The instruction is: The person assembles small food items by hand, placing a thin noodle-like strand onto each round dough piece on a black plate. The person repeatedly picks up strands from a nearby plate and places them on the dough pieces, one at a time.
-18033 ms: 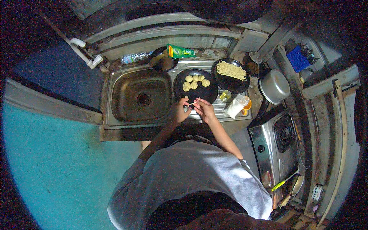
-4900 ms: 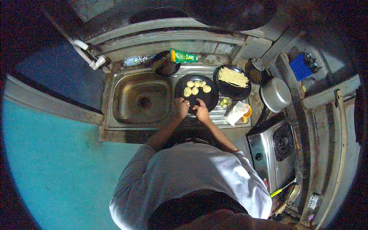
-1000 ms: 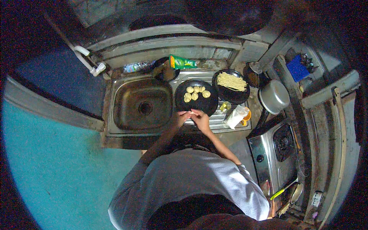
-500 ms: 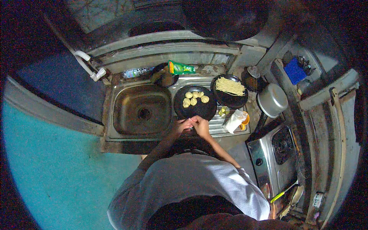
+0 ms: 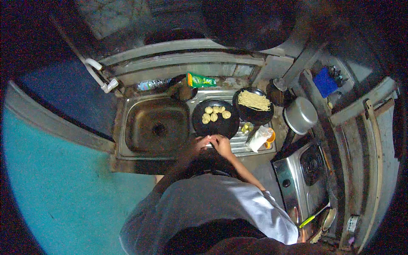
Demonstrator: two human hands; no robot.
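My left hand (image 5: pixel 201 143) and my right hand (image 5: pixel 222 145) meet at the near edge of the sink's drainboard. Both have their fingers pinched together; what they hold is mostly hidden, with only a small whitish bit showing between them. Just beyond lies a round black plate (image 5: pixel 216 128) with several pale dough balls or dumplings (image 5: pixel 215 110) on its far half. To the right of it, a second black plate (image 5: pixel 257 118) carries a heap of pale noodle strips (image 5: pixel 254 100). A small glass (image 5: pixel 247 128) with yellowish contents stands near my right hand.
A bag of white powder (image 5: pixel 257 140) leans by an orange mug (image 5: pixel 271 136). The steel sink (image 5: pixel 144 127) is at left. Behind stand a green packet (image 5: pixel 200 80) and a plastic bottle (image 5: pixel 153 84). At right are a metal pot (image 5: pixel 301 114) and a gas stove (image 5: pixel 293 178).
My hands stay together and have dipped slightly nearer to my body, the right one turning a little. The view has shifted slightly; the plates and their contents look the same.
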